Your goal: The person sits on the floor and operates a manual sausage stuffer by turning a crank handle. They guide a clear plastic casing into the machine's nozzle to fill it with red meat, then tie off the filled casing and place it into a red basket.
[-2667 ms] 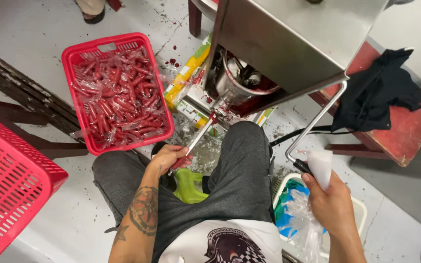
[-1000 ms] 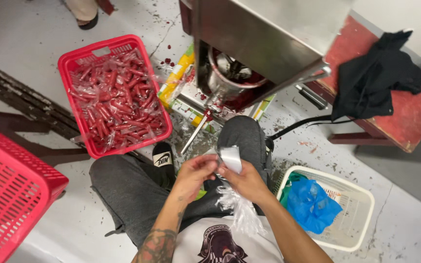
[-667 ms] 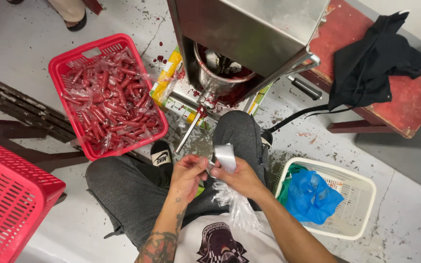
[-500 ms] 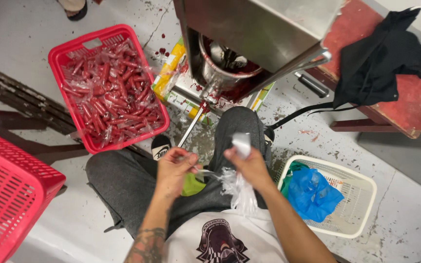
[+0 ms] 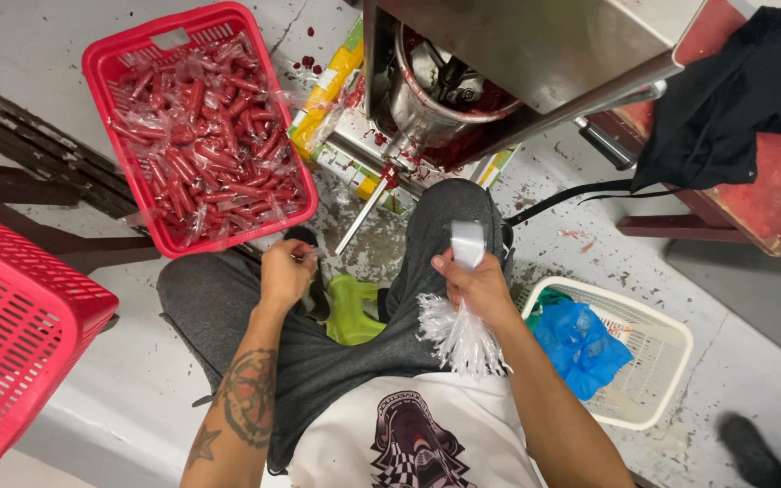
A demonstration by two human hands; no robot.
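Head view, looking straight down on a seated person in grey trousers and a white printed shirt. The right hand (image 5: 479, 287), just right of centre, is closed around a bundle of thin clear plastic bags (image 5: 461, 333); the loose ends fan out white below the fist toward 6 o'clock, and a folded strip of the same plastic (image 5: 467, 242) stands up above the thumb toward 12 o'clock. The left hand (image 5: 286, 274), at about 9 o'clock from the right one and well apart from it, is curled narrow with fingertips pinched together over the left knee; what it pinches is too small to tell. Between the knees sits a lime-green plastic stool seat (image 5: 354, 310).

At 11 o'clock from the left hand stands a red rectangular plastic basket (image 5: 106, 68) heaped with slim red-filled tubes sealed in clear plastic (image 5: 205, 149). At 12 o'clock from the hands a steel machine (image 5: 535, 45) overhangs a round metal bowl (image 5: 418, 104) smeared with red pulp; a thin metal spout (image 5: 365, 210) slants down from it toward the left knee. Yellow and green flattened cartons (image 5: 327, 95) lie under the machine. At 4 o'clock from the right hand a white plastic basket (image 5: 671, 339) holds a crumpled blue plastic bag (image 5: 580, 343). A second red mesh basket (image 5: 11, 316) fills the 8 o'clock edge. A black cloth (image 5: 734, 99) drapes over a worn red bench (image 5: 770, 194) at 2 o'clock
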